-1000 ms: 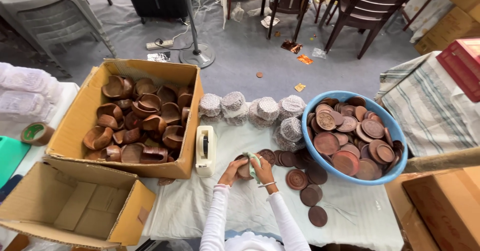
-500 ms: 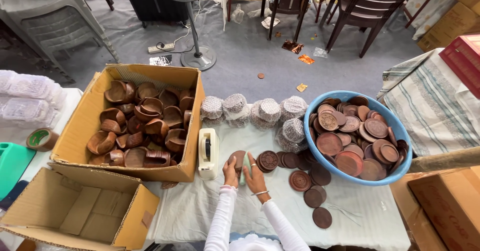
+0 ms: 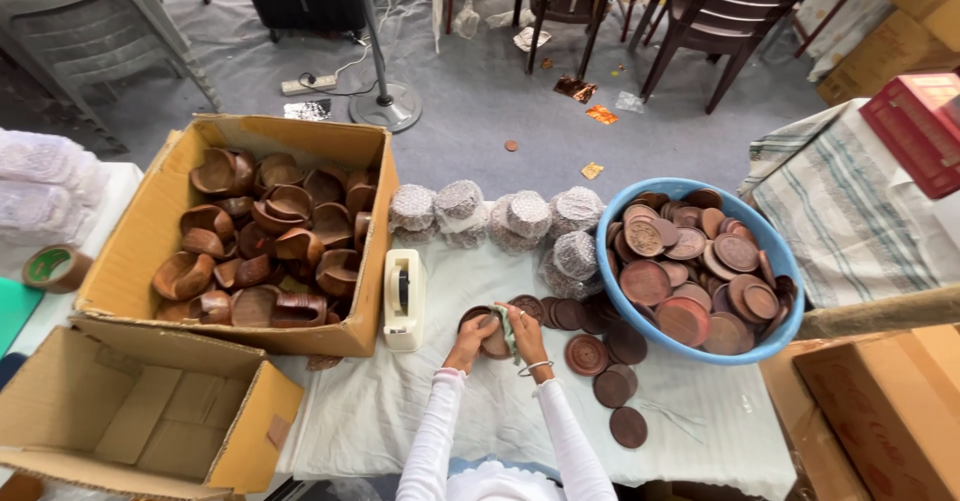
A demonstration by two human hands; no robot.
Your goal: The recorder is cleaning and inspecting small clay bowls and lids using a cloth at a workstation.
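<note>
Fingers of both hands (image 3: 497, 333) grip a wooden disc (image 3: 487, 333); discs fill the blue basin (image 3: 690, 346).

Bare cloth (image 3: 400, 411) near, tape dispenser (image 3: 404, 299) left, wooden discs (image 3: 610, 361) right

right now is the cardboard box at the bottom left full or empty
Empty: the open cardboard box shows only its bare bottom flaps, unlike the box of wooden bowls beside it.

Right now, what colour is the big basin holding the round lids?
Blue basin, seen in the head view.
</note>
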